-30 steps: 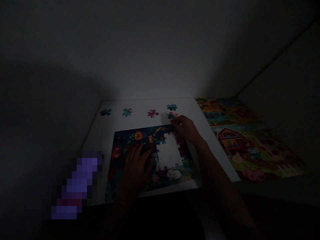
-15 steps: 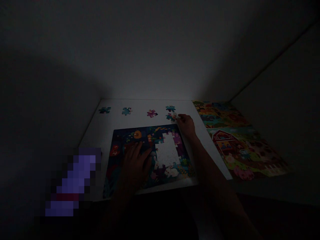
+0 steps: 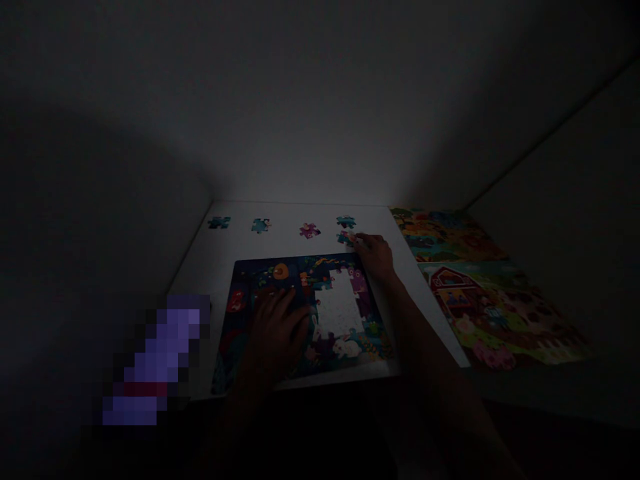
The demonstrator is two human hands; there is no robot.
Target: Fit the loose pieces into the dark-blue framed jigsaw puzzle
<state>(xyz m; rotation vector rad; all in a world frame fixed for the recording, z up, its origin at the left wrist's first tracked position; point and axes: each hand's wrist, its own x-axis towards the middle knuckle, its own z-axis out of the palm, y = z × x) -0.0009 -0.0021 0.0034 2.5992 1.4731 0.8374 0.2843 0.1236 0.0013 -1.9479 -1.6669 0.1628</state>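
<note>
Head view: dim scene, looking down at a white tabletop (image 3: 220, 267) where I have a dark night-themed jigsaw puzzle (image 3: 300, 320) partly built, with a bare white gap (image 3: 340, 308) in its right half.
Right hand (image 3: 374, 255): reached past the puzzle's far right corner, fingers curled, their tips on a teal loose piece (image 3: 344, 238) lying on the tabletop; it looks like a pinch, but in this light I cannot tell whether the piece is gripped or only touched.
Left hand (image 3: 277, 327): loose and flat, palm down, fingers spread on the assembled left part of the puzzle, holding nothing.
Other loose pieces: another teal one (image 3: 346, 221) just behind the touched piece, a purple one (image 3: 309, 231), and two blue ones (image 3: 261, 225) (image 3: 219, 222) in a row along the far edge.
Beside the work: finished bright farm puzzles (image 3: 480, 293) lie to the right, apart from my hands.
Doing the step well: I judge it best to pinch the piece by its edges, keep the flat hand pressing the built part so it cannot slide, and match knobs to the gap's outline before pressing down.
</note>
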